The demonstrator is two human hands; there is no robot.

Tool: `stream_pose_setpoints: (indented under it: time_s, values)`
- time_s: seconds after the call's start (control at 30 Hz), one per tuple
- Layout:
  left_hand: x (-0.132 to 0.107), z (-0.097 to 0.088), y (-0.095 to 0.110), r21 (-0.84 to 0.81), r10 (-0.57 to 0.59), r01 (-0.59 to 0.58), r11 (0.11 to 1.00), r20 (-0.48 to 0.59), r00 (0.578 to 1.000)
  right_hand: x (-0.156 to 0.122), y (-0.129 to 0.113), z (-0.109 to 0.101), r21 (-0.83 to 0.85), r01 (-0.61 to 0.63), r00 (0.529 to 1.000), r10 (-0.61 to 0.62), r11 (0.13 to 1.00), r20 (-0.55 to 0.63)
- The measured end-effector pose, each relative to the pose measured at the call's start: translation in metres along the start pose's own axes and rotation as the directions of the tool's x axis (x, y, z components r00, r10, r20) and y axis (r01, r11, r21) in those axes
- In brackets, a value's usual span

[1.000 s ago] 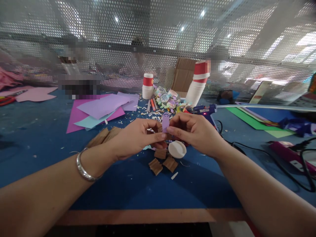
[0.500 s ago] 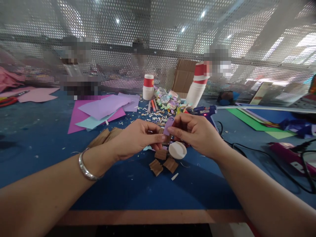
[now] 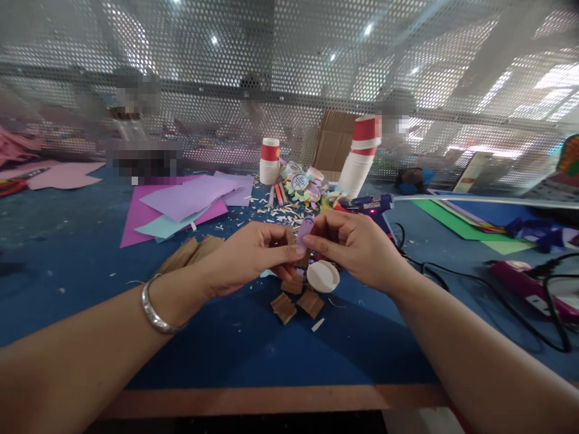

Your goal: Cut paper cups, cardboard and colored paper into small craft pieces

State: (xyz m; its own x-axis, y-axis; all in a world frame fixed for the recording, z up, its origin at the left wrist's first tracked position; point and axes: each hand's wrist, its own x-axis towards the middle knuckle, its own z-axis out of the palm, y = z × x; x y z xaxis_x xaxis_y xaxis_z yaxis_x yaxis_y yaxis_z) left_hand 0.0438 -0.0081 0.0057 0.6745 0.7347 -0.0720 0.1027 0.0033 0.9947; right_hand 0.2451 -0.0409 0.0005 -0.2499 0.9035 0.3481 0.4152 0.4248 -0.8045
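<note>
My left hand [image 3: 251, 256] and my right hand [image 3: 355, 244] meet above the blue table [image 3: 253, 343], both pinching a small purple paper piece [image 3: 304, 231] between thumbs and fingertips. The piece leans to the right and is mostly covered by my fingers. A silver bangle [image 3: 151, 307] circles my left wrist. Just below my hands lie a white round lid [image 3: 322, 276] and three small brown corrugated cardboard bits [image 3: 289, 301]. A stack of brown cardboard strips [image 3: 190, 253] rests behind my left hand.
Pink, purple and pale blue paper sheets [image 3: 181, 205] lie at the back left. Red-and-white paper cup stacks [image 3: 362, 154], paper scraps and a blue glue gun [image 3: 371, 205] with a black cable sit behind. Green sheets [image 3: 456, 220] and a pink device [image 3: 534, 283] are at right. A perforated screen closes the back.
The purple piece stood upright a second ago and has been tilted to the right and drawn lower between my fingers. Both hands stayed close together above the lid.
</note>
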Motion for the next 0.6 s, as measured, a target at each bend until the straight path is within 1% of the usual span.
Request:
stream_pose_setpoints:
  time_s: [0.1,0.17,0.23,0.3,0.4,0.47,0.53,0.6]
  values:
    - [0.002,0.000,-0.003,0.079,0.027,-0.026,0.997,-0.014,1.000,0.000,-0.001,-0.001,0.004,-0.024,1.000,0.024,1.000,0.002]
    - [0.004,-0.002,-0.005,0.137,0.061,-0.053,0.989,-0.059,0.996,0.001,0.001,-0.005,-0.026,-0.039,0.999,0.038,0.999,-0.015]
    - [0.007,-0.005,-0.007,0.159,0.092,-0.071,0.985,-0.128,0.987,0.002,0.005,-0.012,-0.098,-0.043,0.998,0.038,0.994,-0.059]
    - [0.010,-0.007,-0.009,0.150,0.109,-0.079,0.985,-0.201,0.974,0.004,0.012,-0.022,-0.213,-0.055,0.991,0.027,0.976,-0.131]
    - [0.013,-0.011,-0.012,0.101,0.109,-0.083,0.991,-0.285,0.952,0.004,0.020,-0.039,-0.338,-0.135,0.970,0.055,0.932,-0.236]
    - [0.015,-0.013,-0.014,0.057,0.105,-0.091,0.994,-0.322,0.941,0.002,0.021,-0.052,-0.394,-0.225,0.950,0.110,0.891,-0.293]
    - [0.017,-0.014,-0.014,0.021,0.105,-0.104,0.994,-0.352,0.930,-0.003,0.021,-0.065,-0.472,-0.301,0.934,0.157,0.828,-0.321]
    - [0.018,-0.014,-0.014,-0.001,0.101,-0.109,0.994,-0.372,0.923,-0.008,0.022,-0.078,-0.510,-0.374,0.906,0.188,0.775,-0.379]
